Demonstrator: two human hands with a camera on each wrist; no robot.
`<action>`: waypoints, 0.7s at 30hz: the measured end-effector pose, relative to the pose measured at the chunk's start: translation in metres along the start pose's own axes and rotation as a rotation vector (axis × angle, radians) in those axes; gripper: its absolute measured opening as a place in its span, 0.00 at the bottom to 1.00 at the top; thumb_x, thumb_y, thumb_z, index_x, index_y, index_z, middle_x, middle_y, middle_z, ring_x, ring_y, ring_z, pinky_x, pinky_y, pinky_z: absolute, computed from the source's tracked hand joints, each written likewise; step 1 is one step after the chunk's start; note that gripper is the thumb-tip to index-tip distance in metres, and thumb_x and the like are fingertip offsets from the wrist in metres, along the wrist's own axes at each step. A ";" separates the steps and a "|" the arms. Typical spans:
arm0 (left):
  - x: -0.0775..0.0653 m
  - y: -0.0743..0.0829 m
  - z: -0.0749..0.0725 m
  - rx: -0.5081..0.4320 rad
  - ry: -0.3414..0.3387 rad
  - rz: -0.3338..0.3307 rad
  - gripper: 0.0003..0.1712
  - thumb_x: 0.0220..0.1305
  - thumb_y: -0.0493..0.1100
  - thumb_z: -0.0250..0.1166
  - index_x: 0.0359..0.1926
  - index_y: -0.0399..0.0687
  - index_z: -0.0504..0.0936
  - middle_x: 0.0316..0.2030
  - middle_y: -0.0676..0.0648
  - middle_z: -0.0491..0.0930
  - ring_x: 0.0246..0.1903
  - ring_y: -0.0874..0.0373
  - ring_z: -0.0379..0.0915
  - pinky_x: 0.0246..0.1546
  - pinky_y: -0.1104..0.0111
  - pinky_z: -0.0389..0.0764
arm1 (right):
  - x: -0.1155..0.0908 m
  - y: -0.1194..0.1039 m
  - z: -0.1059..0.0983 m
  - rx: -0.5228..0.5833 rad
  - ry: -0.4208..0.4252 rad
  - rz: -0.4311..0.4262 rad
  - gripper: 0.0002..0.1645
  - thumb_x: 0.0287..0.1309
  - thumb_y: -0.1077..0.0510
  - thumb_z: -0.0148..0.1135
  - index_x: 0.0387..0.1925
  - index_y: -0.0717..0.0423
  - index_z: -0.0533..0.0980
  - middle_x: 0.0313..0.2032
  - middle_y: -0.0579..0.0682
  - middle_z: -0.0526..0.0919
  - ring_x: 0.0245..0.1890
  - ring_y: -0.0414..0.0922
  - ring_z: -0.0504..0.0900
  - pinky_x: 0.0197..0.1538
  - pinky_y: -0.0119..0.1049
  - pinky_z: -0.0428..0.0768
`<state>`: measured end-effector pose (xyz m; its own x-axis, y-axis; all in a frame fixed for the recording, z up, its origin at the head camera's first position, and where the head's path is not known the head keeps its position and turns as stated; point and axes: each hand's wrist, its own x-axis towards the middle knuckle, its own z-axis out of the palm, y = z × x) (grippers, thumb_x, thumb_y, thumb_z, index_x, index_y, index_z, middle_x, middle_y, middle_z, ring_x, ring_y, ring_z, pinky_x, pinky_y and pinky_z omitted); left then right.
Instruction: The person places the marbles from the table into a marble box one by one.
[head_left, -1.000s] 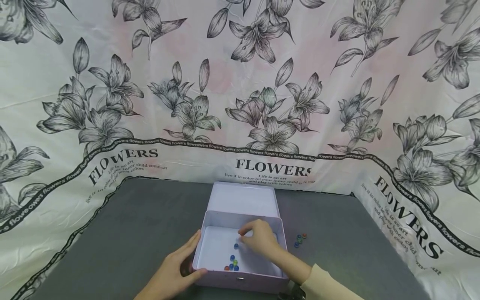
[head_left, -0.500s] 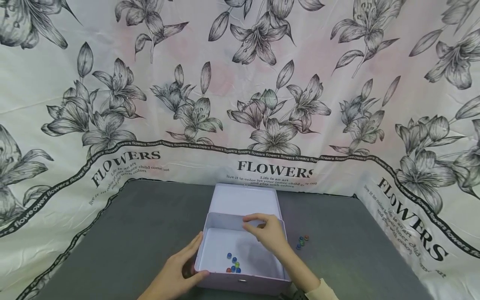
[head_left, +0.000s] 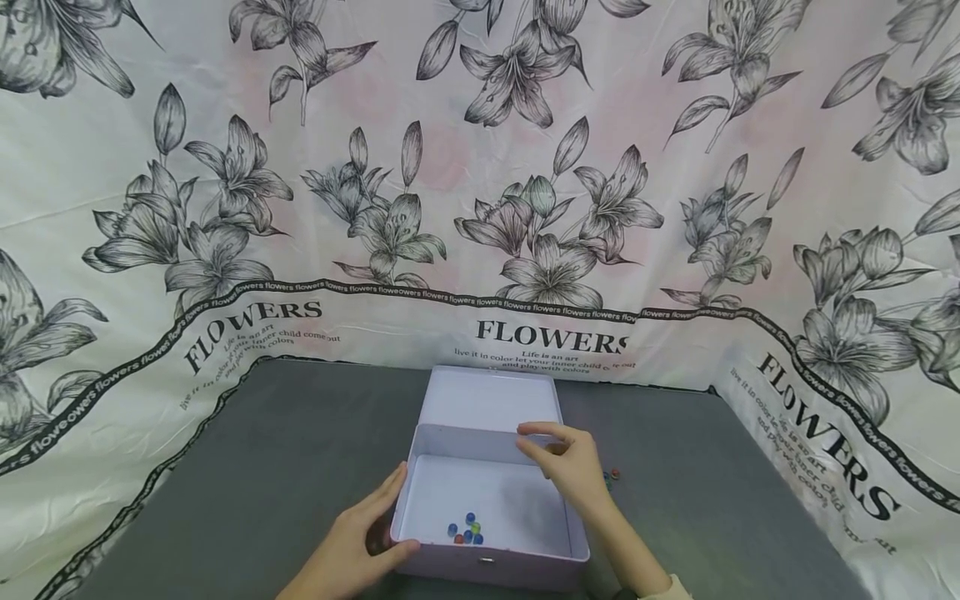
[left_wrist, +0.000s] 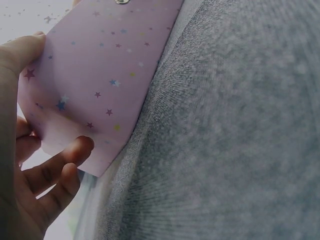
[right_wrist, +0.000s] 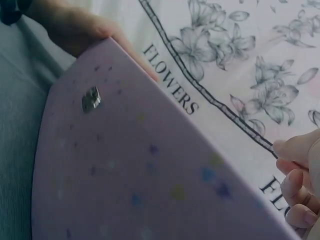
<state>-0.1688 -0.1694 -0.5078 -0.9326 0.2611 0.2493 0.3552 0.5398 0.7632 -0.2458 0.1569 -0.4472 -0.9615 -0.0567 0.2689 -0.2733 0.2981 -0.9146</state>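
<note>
An open metal box [head_left: 491,562], pale inside and pink with small stars outside, stands before me with its lid [head_left: 491,398] tipped back. My left hand [head_left: 356,533] grips its front left corner, thumb on the front rim and fingers along the side. Several glass marbles, among them a blue marble [head_left: 452,529] and a red marble [head_left: 459,539], lie close together inside by the front wall. My right hand [head_left: 573,467] hovers over the box's right side, thumb and forefinger slightly parted, nothing seen between them. The right wrist view shows its fingers [right_wrist: 295,182] loosely bent.
A few more marbles lie on the grey cloth right of the box, a red marble [head_left: 616,473] among them, partly hidden by my right hand. The grey table [head_left: 300,450] ends at a white flowered curtain [head_left: 390,333] behind and at both sides.
A blue marble has rolled from the middle of the box to the group at the front. My right hand has risen and moved right over the box's side. The left hand keeps its grip.
</note>
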 end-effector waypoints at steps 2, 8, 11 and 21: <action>0.000 0.001 0.000 0.008 0.011 0.010 0.53 0.62 0.60 0.78 0.82 0.51 0.64 0.81 0.50 0.60 0.76 0.46 0.62 0.69 0.62 0.74 | -0.001 0.002 -0.008 -0.006 0.016 -0.014 0.17 0.61 0.57 0.78 0.50 0.58 0.89 0.18 0.49 0.75 0.13 0.37 0.64 0.18 0.28 0.60; -0.001 0.002 -0.001 0.025 0.010 0.008 0.53 0.62 0.62 0.77 0.82 0.53 0.64 0.81 0.54 0.59 0.76 0.47 0.62 0.70 0.59 0.73 | -0.007 0.016 -0.036 -0.032 0.082 0.021 0.16 0.61 0.59 0.78 0.49 0.60 0.89 0.32 0.57 0.89 0.12 0.34 0.66 0.16 0.28 0.64; 0.000 0.002 -0.002 0.037 0.009 0.019 0.53 0.63 0.62 0.76 0.82 0.53 0.63 0.81 0.55 0.59 0.76 0.48 0.62 0.71 0.57 0.72 | -0.011 0.024 -0.051 -0.055 0.115 0.055 0.16 0.61 0.58 0.78 0.50 0.58 0.89 0.43 0.57 0.92 0.15 0.32 0.72 0.16 0.28 0.64; -0.001 0.002 -0.002 0.032 -0.008 0.011 0.54 0.64 0.62 0.76 0.83 0.52 0.62 0.81 0.52 0.58 0.77 0.46 0.61 0.71 0.56 0.72 | -0.027 0.045 -0.085 -0.092 0.143 0.112 0.21 0.62 0.56 0.78 0.54 0.61 0.87 0.16 0.45 0.79 0.10 0.33 0.58 0.15 0.29 0.62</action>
<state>-0.1675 -0.1701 -0.5049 -0.9282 0.2736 0.2524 0.3672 0.5624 0.7408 -0.2295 0.2524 -0.4703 -0.9701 0.1158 0.2131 -0.1547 0.3812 -0.9114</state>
